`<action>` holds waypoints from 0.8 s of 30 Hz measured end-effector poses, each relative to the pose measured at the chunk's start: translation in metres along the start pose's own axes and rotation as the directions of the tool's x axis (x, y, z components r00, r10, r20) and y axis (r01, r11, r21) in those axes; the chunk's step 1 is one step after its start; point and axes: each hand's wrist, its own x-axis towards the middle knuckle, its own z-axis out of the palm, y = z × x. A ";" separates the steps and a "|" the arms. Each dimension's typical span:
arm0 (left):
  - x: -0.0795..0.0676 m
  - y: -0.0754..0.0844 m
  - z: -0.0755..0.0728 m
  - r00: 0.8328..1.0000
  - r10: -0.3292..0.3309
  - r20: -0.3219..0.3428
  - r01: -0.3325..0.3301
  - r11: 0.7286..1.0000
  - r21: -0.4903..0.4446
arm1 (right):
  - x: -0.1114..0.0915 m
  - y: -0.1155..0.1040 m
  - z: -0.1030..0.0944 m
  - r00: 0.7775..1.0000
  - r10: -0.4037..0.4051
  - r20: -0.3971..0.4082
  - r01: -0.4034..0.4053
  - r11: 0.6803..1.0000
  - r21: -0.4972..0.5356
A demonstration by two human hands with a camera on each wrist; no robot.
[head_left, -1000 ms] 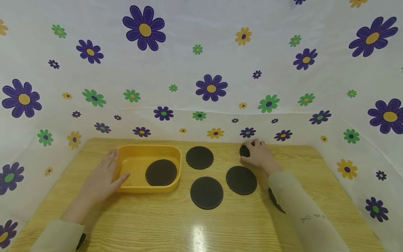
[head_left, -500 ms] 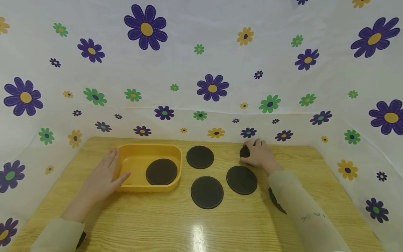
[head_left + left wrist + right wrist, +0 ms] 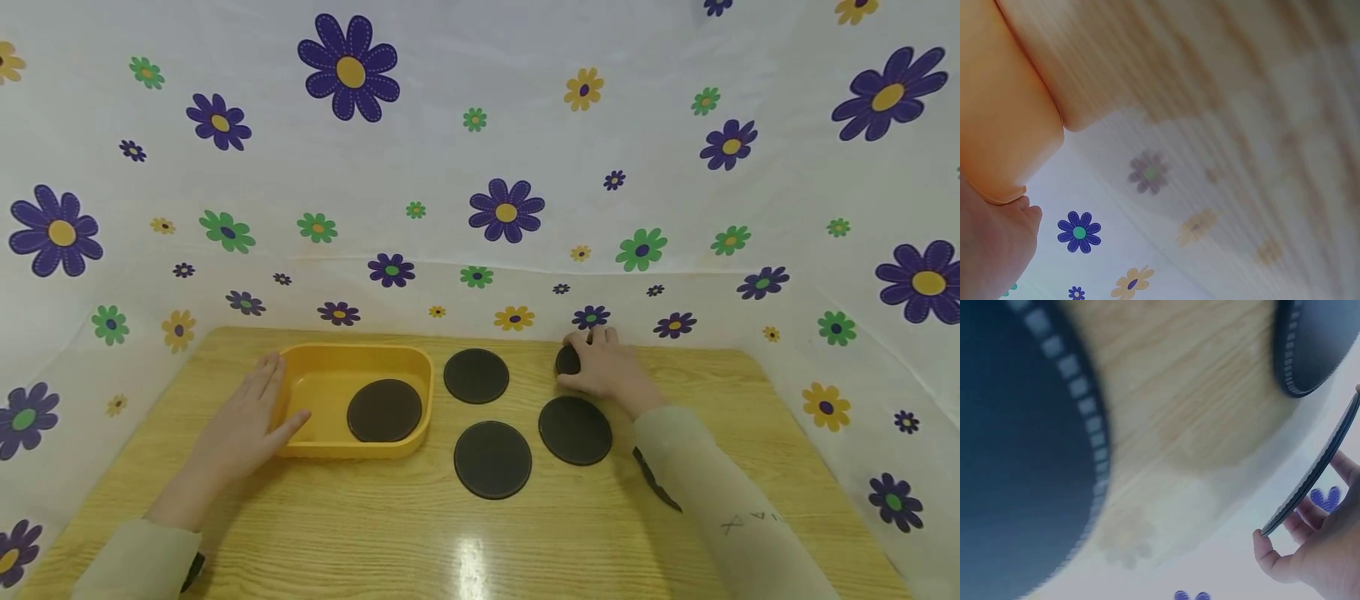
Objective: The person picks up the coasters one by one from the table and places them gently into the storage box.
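My right hand (image 3: 603,364) pinches a round black coaster (image 3: 567,362) by its edges near the back of the table. In the right wrist view this coaster (image 3: 1316,465) shows edge-on between thumb and fingertips. Straight fingers of my left hand (image 3: 243,417) lie along the left wall of a yellow plastic bin (image 3: 352,451), with the thumb over its near left corner. Inside the bin, on its right side, is one dark coaster (image 3: 384,411). Three more lie flat between bin and right hand: a back coaster (image 3: 476,375), a front coaster (image 3: 492,459) and a right coaster (image 3: 575,430).
The wood-grain table (image 3: 360,525) ends at the back against a white flowered cloth (image 3: 435,150), which also rises on both sides. Stitched rims of the resting coasters (image 3: 1016,462) loom large in the right wrist view.
My right hand has shifted slightly left with the coaster in its grip. The left hand, the bin and the other coasters stay where they were.
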 end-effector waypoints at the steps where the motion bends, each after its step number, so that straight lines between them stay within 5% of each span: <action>1: 0.000 0.000 0.000 1.000 0.003 -0.006 -0.003 1.000 0.001 | 0.001 -0.002 0.000 1.000 -0.007 -0.004 0.007 1.000 0.003; 24: 0.001 -0.002 0.001 1.000 -0.005 0.009 0.005 1.000 -0.001 | -0.001 -0.087 -0.028 0.974 -0.217 -0.061 0.217 0.976 -0.004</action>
